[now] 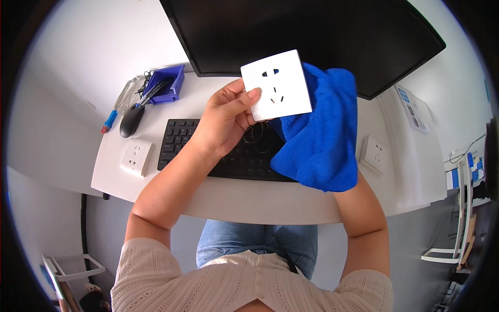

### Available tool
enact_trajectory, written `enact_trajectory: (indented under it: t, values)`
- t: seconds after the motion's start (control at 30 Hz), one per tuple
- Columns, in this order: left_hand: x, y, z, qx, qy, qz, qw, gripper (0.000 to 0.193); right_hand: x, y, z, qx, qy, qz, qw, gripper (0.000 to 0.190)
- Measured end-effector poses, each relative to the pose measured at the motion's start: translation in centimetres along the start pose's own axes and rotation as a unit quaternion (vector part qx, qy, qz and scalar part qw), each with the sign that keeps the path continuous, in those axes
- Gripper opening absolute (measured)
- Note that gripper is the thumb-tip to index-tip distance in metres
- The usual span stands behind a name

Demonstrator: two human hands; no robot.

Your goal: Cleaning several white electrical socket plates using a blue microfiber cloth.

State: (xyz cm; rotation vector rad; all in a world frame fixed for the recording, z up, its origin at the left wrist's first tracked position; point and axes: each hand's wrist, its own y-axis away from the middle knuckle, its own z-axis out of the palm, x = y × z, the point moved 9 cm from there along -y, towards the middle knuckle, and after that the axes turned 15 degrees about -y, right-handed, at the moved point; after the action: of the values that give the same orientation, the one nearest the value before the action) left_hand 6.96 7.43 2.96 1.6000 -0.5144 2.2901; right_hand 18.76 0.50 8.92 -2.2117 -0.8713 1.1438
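My left hand grips a white wall socket by its lower left corner, thumb on the front face. The five-slot face is turned up towards me, above a black keyboard. A blue cloth drapes over my right hand, which is hidden beneath it; only the forearm shows below. The cloth's upper part lies behind the right edge of the socket. Another white socket rests on the desk left of the keyboard. Further sockets, seemingly stacked, lie on the right.
A large black monitor stands at the back of the white desk. A purple bin holds dark-handled tools. Near it are a black mouse and a cable with a blue plug. Printed papers lie at the right.
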Motion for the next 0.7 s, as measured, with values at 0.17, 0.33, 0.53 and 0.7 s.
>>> enact_trajectory:
  t: [0.17,0.33,0.53,0.7]
  values:
    - [-0.5,-0.1,-0.2,0.007,-0.099,0.004,0.995,0.028,8.7,3.8,3.1,0.119,-0.536,0.279,0.788,0.046]
    - [-0.6,0.3,0.3,-0.027,-0.096,0.009,0.995,0.025,6.5,2.7,2.2,0.078,-0.466,0.181,0.863,0.046]
    - [-0.4,0.6,0.6,0.027,0.050,-0.004,0.998,0.022,4.1,1.1,1.1,0.089,-0.322,0.078,0.939,0.062]
    - [-0.4,1.0,0.7,0.020,-0.006,0.017,1.000,0.025,8.0,4.2,1.6,0.279,-0.510,0.346,0.737,0.046]
